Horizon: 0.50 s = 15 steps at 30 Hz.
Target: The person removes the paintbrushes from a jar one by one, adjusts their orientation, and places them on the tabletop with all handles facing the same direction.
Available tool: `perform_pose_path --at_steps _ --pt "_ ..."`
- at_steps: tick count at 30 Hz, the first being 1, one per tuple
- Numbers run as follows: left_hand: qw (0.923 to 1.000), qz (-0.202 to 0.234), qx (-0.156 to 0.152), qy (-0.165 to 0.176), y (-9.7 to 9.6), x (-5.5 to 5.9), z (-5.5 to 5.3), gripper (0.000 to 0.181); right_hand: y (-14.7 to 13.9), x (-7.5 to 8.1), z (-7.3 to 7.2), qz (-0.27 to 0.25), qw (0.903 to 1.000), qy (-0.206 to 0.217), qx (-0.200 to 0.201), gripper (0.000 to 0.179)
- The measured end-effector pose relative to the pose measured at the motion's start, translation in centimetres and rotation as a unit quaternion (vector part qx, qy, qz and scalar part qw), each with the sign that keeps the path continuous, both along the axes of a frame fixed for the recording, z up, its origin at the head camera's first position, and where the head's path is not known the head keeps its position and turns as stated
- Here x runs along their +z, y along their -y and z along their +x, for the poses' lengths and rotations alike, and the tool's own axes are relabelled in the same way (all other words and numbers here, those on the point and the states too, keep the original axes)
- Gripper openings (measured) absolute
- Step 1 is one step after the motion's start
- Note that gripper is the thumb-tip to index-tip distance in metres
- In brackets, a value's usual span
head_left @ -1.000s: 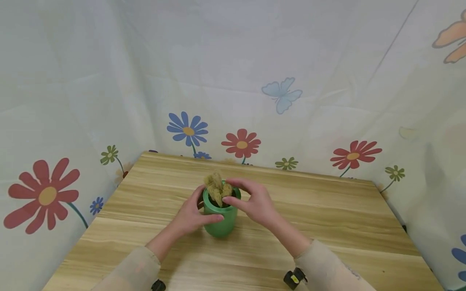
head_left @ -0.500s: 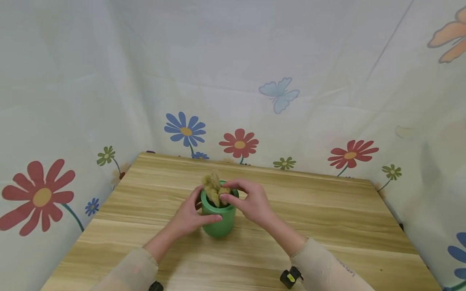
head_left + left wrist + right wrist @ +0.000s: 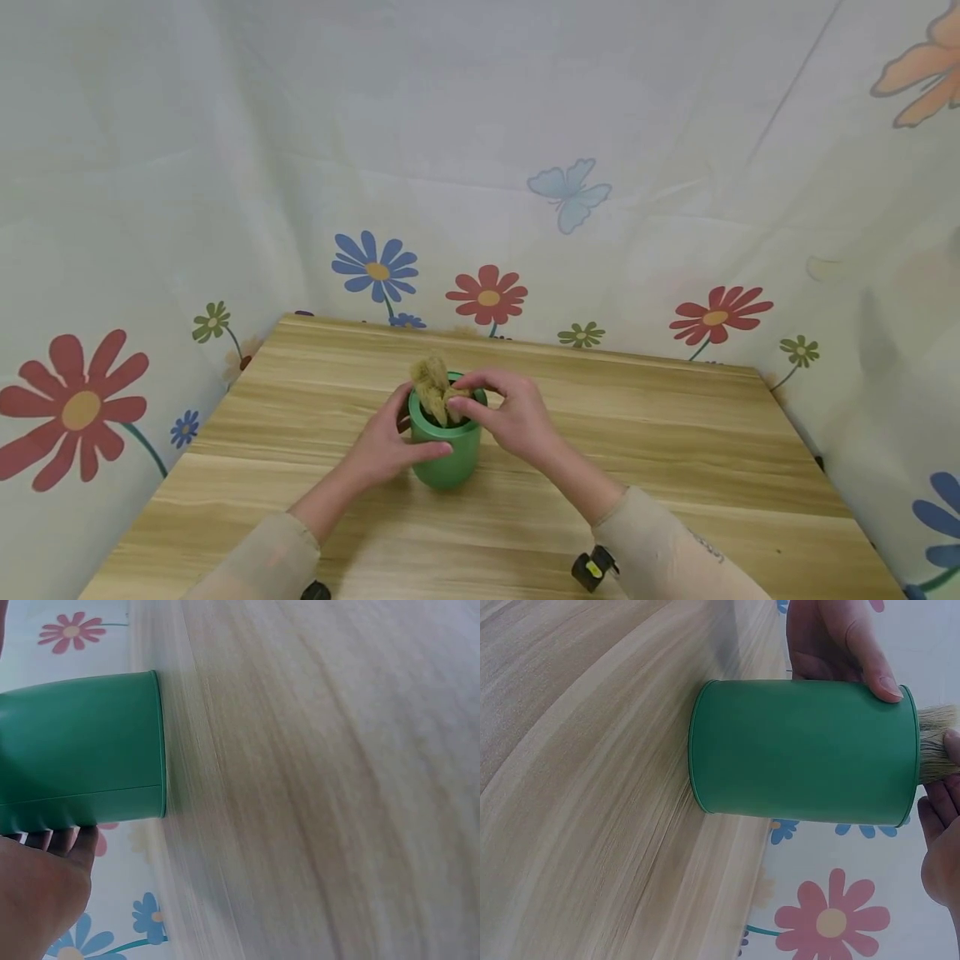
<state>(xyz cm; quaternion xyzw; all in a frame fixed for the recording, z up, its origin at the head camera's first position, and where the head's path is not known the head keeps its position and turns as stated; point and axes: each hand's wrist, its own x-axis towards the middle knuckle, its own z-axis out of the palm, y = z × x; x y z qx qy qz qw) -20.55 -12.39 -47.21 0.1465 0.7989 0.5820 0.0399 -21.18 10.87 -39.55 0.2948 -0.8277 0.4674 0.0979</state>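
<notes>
A green pot (image 3: 447, 457), shaped like a rounded cylinder, stands upright on the wooden table. Tan, bristly dried tufts (image 3: 430, 385) stick up out of its dark mouth. My left hand (image 3: 380, 443) holds the pot from the left, thumb across the front and fingers round the far side. Over the rim on the right, my right hand (image 3: 517, 417) pinches a smaller tan tuft (image 3: 454, 400) between thumb and fingertips. In the right wrist view the bristles (image 3: 934, 742) show beyond the pot's rim, by the right fingertips. The lower ends of the tufts are hidden inside the pot.
The wood-grain table (image 3: 637, 467) reaches back to a pale cloth backdrop (image 3: 420, 125) printed with flowers and butterflies. Black straps with small devices (image 3: 592, 568) sit at the sleeves near the front edge.
The head view has swung slightly, so everything sits a little further left. My right fingertips have come closer together over the smaller tuft. The left hand keeps its hold on the pot.
</notes>
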Motion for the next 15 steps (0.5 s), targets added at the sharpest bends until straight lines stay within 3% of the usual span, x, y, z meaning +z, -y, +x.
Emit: perform_pose_path --at_steps 15 --pt "1.0000 -0.003 -0.001 0.002 0.05 0.46 0.34 0.100 -0.06 0.45 -0.05 -0.027 0.9996 -0.001 -0.004 0.011"
